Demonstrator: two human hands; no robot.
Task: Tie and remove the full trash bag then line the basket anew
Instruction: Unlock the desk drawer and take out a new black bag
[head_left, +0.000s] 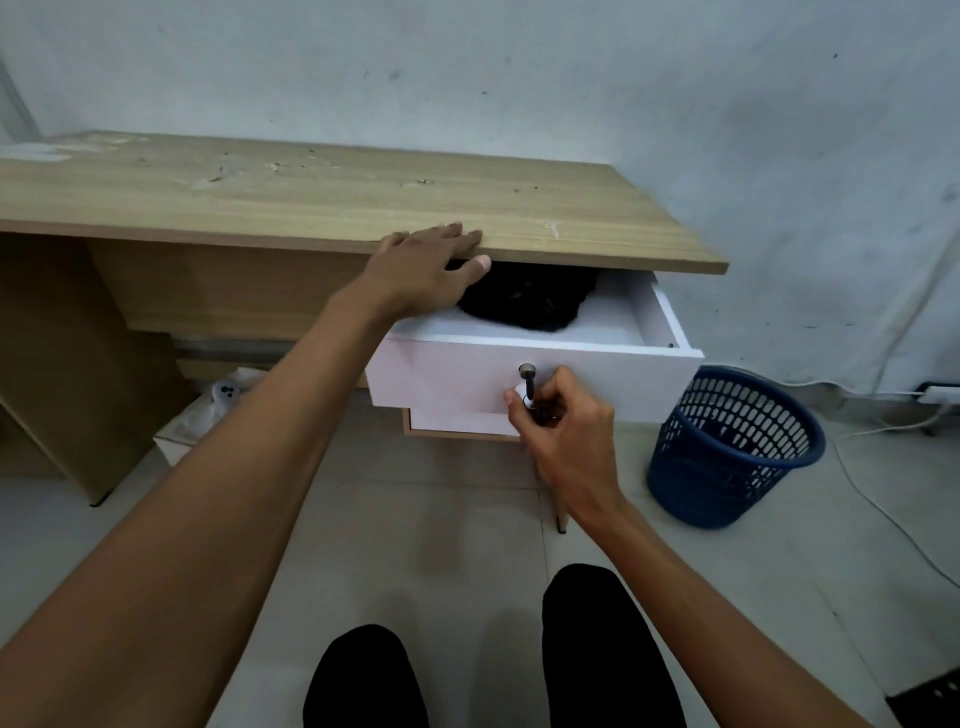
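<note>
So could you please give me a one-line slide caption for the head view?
Right hand grips the open drawer's key, left hand on the desk; empty basket beside.

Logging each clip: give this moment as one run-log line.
left hand: flat on desk edge | right hand: grips drawer key | drawer: open, black bags inside | basket: unlined

White drawer (457, 371) stands open — black bags (530, 301) inside. Left hand (426, 270) rests flat on desk (311, 192) edge; right hand (563, 421) grips the key (530, 382). Blue basket (727, 452) on floor, unlined.
</note>
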